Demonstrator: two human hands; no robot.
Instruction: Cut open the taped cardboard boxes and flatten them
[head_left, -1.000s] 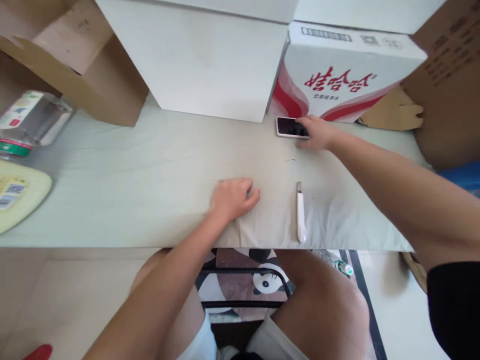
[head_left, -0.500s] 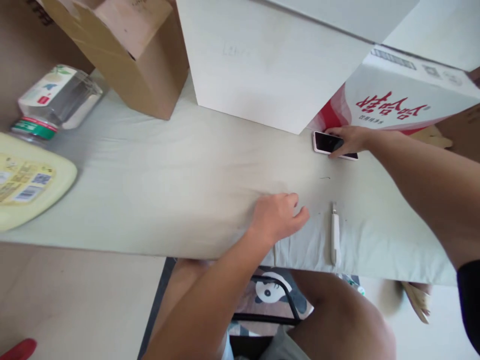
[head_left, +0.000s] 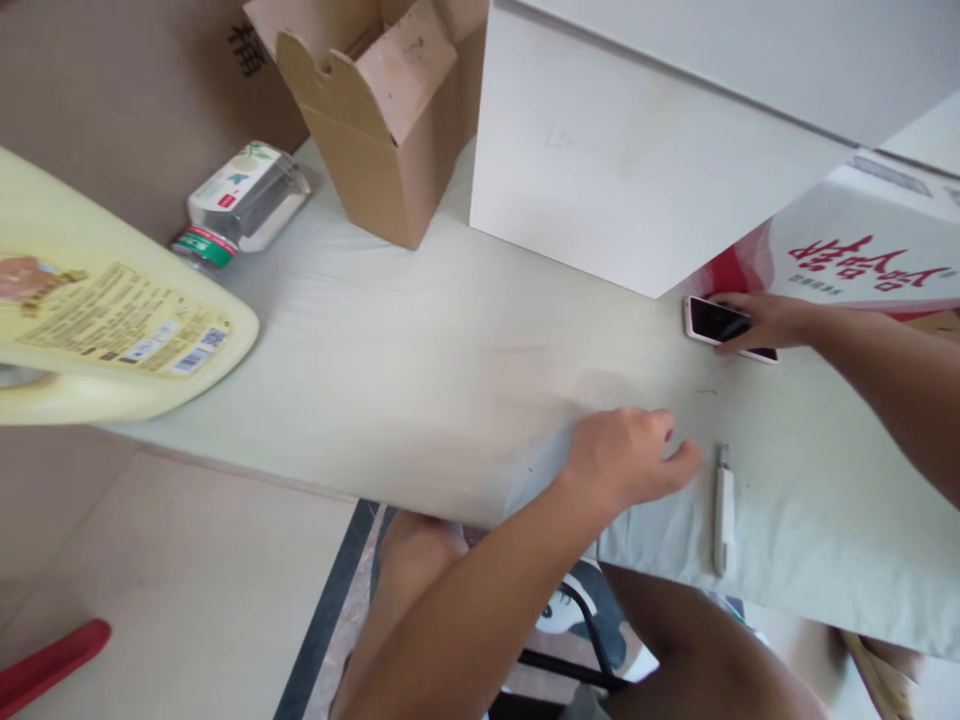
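Note:
My right hand [head_left: 774,318] grips a smartphone [head_left: 716,321] with a dark screen and pale pink edge, thumb on the near side and fingers at the far side. The phone lies on the cloth-covered table [head_left: 420,370]. My left hand [head_left: 626,455] rests just above or on the cloth nearer the front edge, loosely curled, with a gap between thumb and forefinger and nothing visible in it. Just right of it lies a slim white tool with a metal tip [head_left: 724,512], touched by neither hand. A short dark thread [head_left: 706,392] lies between the tool and the phone.
A large white box [head_left: 600,170] and a red-and-white printed carton [head_left: 862,250] stand at the back. An open brown cardboard box [head_left: 397,170], a clear bottle with a green cap band [head_left: 247,200] lying down, and a big pale-yellow jug [head_left: 135,310] are at left.
The view has swung left, so everything sits further right in the picture and more of the yellow jug shows. Both hands keep nearly the same pose, the right still on the smartphone.

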